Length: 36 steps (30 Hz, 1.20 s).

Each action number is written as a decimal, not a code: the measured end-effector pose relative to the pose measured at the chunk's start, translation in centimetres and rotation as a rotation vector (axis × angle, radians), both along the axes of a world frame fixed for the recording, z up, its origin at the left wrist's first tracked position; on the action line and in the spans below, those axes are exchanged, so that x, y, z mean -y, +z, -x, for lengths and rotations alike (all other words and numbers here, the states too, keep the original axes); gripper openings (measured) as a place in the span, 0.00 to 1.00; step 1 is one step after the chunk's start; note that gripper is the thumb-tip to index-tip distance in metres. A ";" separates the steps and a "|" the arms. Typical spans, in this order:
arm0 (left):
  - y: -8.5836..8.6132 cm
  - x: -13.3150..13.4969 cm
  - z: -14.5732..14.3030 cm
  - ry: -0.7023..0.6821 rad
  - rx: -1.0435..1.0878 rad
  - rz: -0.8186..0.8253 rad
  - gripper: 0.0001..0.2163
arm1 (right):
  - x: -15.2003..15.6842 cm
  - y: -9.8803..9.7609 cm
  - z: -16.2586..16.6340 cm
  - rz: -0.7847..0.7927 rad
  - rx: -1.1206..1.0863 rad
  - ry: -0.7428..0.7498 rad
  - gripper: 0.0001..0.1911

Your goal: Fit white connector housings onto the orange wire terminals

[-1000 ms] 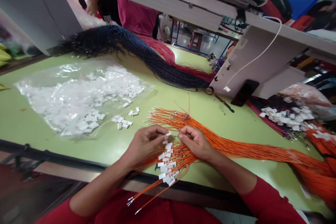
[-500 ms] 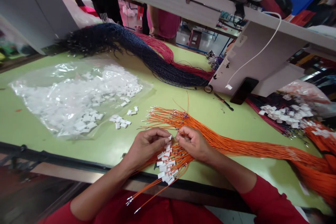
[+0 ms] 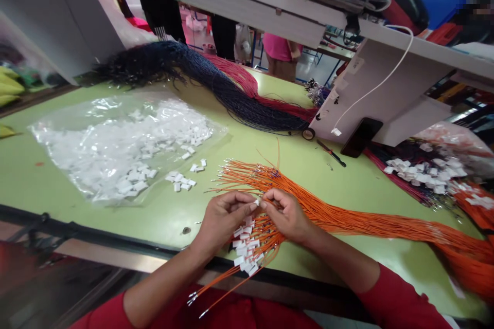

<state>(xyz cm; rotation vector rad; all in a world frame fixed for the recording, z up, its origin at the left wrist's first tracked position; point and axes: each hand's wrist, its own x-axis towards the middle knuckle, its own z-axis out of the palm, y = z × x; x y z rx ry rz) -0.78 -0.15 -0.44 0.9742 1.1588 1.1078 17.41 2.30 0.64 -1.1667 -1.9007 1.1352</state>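
My left hand (image 3: pixel 227 216) pinches a small white connector housing (image 3: pixel 257 202) between thumb and fingertips. Against it, the closed fingertips of my right hand (image 3: pixel 287 216) hold the end of an orange wire, mostly hidden by the fingers. A thick bundle of orange wires (image 3: pixel 347 214) with metal terminals at the ends runs under and behind my right hand. Below my hands, several wires carrying white housings (image 3: pixel 247 252) lie in a cluster at the table's front edge. A few orange wire ends with bare terminals (image 3: pixel 192 297) hang over that edge.
A clear plastic bag (image 3: pixel 116 149) of white housings lies at left, with several loose housings (image 3: pixel 180 181) beside it. Dark blue wires (image 3: pixel 231 95) and red wires (image 3: pixel 241 76) stretch across the back. A cutter knife (image 3: pixel 331 153) and a phone (image 3: pixel 362 137) are near the shelf's upright.
My two hands have come together, closing the gap between the white housing and the right fingertips. The camera view has shifted slightly. A person in pink behind the table appears farther right.
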 end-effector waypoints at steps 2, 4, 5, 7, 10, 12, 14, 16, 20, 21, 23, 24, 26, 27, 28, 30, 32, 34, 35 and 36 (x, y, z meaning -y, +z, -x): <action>-0.2 0.0 0.2 -0.012 -0.018 -0.013 0.08 | -0.1 -0.1 0.0 0.008 0.019 0.017 0.08; -0.5 0.1 0.3 -0.029 -0.044 -0.050 0.08 | -0.1 -0.2 0.1 -0.016 0.051 0.024 0.08; -0.7 0.1 0.3 -0.042 -0.066 -0.074 0.07 | -0.1 -0.3 0.1 -0.023 0.059 0.028 0.08; -0.9 0.4 0.4 -0.072 -0.133 -0.127 0.07 | -0.1 -0.3 0.2 -0.022 0.055 0.048 0.09; -0.5 0.6 1.0 -0.140 -0.330 -0.254 0.06 | -0.4 -0.3 0.1 -0.049 -0.002 0.054 0.10; 0.0 0.2 2.3 -0.174 -0.527 -0.395 0.08 | -0.8 -0.3 -0.1 -0.017 -0.048 0.018 0.11; 0.4 -0.9 4.4 -0.127 -0.768 -0.542 0.10 | -1.0 -0.5 -0.2 0.111 -0.098 -0.017 0.13; 0.7 -2.4 6.8 0.012 -1.082 -0.584 0.13 | -1.2 -0.7 -0.3 0.257 -0.150 -0.028 0.16; 0.8 -5.4 10.5 0.018 -1.460 -0.581 0.15 | -1.3 -0.9 -0.5 0.368 -0.209 -0.008 0.19; 0.8 -5.9 11.0 -0.009 -1.484 -0.585 0.14 | -1.3 -0.9 -0.5 0.375 -0.209 -0.002 0.19; 0.7 -6.4 11.3 -0.036 -1.492 -0.604 0.14 | -1.3 -0.7 -0.6 0.381 -0.204 0.001 0.19; 0.7 -6.5 11.3 -0.042 -1.496 -0.614 0.13 | -1.4 -0.7 -0.6 0.381 -0.197 0.002 0.18; 0.7 -6.4 11.2 -0.061 -1.521 -0.623 0.13 | -1.4 -0.6 -0.7 0.378 -0.186 0.017 0.18; 0.8 -6.3 11.1 -0.070 -1.531 -0.623 0.14 | -1.5 -0.5 -0.7 0.373 -0.182 0.029 0.18; 0.8 -6.2 10.9 -0.069 -1.524 -0.623 0.14 | -1.5 -0.5 -0.8 0.367 -0.178 0.039 0.18; 1.0 -5.9 10.5 -0.034 -1.423 -0.613 0.14 | -1.5 -0.5 -0.8 0.348 -0.168 0.052 0.18; 1.2 -5.5 9.9 0.012 -1.205 -0.556 0.13 | -1.5 -0.6 -0.8 0.326 -0.157 0.058 0.19; 1.4 -4.9 9.0 0.017 -0.925 -0.454 0.14 | -1.5 -0.5 -0.8 0.311 -0.153 0.069 0.20; 1.5 -4.5 8.5 0.005 -0.788 -0.395 0.14 | -1.5 -0.5 -0.8 0.306 -0.153 0.075 0.20; 1.6 -4.1 7.9 -0.016 -0.661 -0.337 0.15 | -1.5 -0.4 -0.8 0.304 -0.156 0.077 0.20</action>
